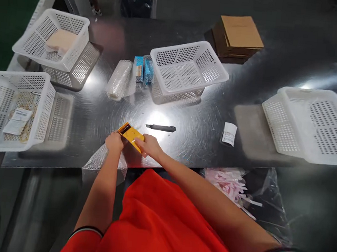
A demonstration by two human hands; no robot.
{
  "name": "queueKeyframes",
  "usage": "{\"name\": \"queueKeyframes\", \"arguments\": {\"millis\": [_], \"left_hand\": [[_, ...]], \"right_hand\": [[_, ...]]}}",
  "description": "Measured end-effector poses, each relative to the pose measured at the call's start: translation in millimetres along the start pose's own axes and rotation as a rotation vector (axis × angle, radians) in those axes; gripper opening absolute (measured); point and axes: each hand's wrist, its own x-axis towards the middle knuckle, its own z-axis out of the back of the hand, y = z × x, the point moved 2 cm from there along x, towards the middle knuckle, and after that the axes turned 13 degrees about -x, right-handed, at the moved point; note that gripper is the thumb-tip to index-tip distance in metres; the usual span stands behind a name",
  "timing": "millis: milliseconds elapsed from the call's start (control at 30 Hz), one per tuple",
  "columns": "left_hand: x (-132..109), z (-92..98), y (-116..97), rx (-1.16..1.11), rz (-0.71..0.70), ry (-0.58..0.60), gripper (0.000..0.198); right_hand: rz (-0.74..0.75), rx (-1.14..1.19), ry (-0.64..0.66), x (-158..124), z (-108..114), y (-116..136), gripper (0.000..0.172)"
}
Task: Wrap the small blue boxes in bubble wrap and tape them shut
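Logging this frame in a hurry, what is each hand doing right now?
Left hand: closed on the left end of the yellow box, above the bubble wrap.
Right hand: closed on the same box's right end.

Head view, steeply down over table (pixel 205 118)

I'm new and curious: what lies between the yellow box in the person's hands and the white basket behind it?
Only a slim black tool lies there on the metal table, touching neither yellow box nor basket; the head view shows it.
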Motion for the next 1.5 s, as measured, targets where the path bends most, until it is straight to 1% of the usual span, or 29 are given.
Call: {"name": "queueKeyframes", "arguments": {"millis": [67,100,133,200,267,300,400,500,567,633,733,833,867,933,1033,1100,1167,1233,1267,1300,1367,1433,1500], "left_hand": [[-3,-1.1,-2,0.024,-0.005,-0.022,0.049],[-4,-1.7,-2,0.036,-0.005,-0.030,0.047],[-5,-2.3,-3,0.048,-0.004,-0.034,0.050],[-5,-2.6,-4,0.074,0.000,-0.036,0.068],[-5,-2.1,-5,0.100,-0.005,-0.027,0.087],[-6,-1.5,-5,0.112,-0.012,-0.021,0.092],[-6,0.3,-6,0.143,-0.030,-0.007,0.094],[-7,1.5,-6,0.183,-0.047,0.010,0.089],[-7,2.2,-7,0.228,-0.098,0.008,0.082],[-7,2.9,-8,0.272,-0.173,-0.015,0.081],[-7,2.1,-10,0.284,-0.256,-0.019,0.089],[-5,-0.5,-11,0.233,-0.275,0.035,0.099],[-4,-1.0,-12,0.223,-0.268,0.049,0.099],[-1,-0.5,-12,0.222,-0.242,0.060,0.093],[9,4.9,-9,0.204,-0.184,0.079,0.088],[20,10.7,-5,0.158,-0.167,0.134,0.093],[31,17.4,0,0.089,-0.156,0.214,0.099],[38,24.2,6,0.052,-0.132,0.245,0.104],[39,27.0,8,0.069,-0.123,0.224,0.105],[38,29.1,10,0.103,-0.129,0.176,0.105],[29,29.5,11,0.175,-0.187,0.044,0.099],[15,23.7,11,0.167,-0.243,-0.069,0.084],[2,13.6,10,0.112,-0.227,-0.139,0.068]], "right_hand": [[0.002,0.043,-0.005,-15,-9,-19,0.032],[0.002,0.055,-0.006,-22,-14,-28,0.031],[0.001,0.064,-0.004,-29,-19,-37,0.030],[0.005,0.092,-0.006,-40,-29,-51,0.028],[0.008,0.147,-0.009,-43,-38,-58,0.027],[0.010,0.180,-0.006,-42,-41,-60,0.026],[-0.001,0.246,0.014,-35,-49,-63,0.024],[-0.003,0.235,-0.003,-28,-55,-64,0.023],[0.015,0.227,-0.019,-25,-58,-66,0.024],[0.024,0.243,-0.020,-23,-63,-69,0.024],[0.029,0.309,-0.004,-23,-69,-75,0.022],[0.043,0.359,0.016,-23,-72,-78,0.020],[0.048,0.360,0.018,-23,-72,-79,0.020],[0.057,0.329,0.017,-22,-70,-78,0.020],[0.076,0.268,0.014,-18,-60,-70,0.020],[0.085,0.251,0.016,-12,-49,-61,0.021],[0.102,0.242,0.028,-4,-36,-52,0.022],[0.123,0.233,0.053,4,-24,-44,0.024],[0.135,0.227,0.068,7,-20,-41,0.025],[0.144,0.218,0.080,9,-17,-40,0.025],[0.153,0.190,0.092,12,-14,-38,0.026],[0.154,0.164,0.105,13,-14,-38,0.027],[0.153,0.142,0.123,13,-14,-37,0.031]]}}
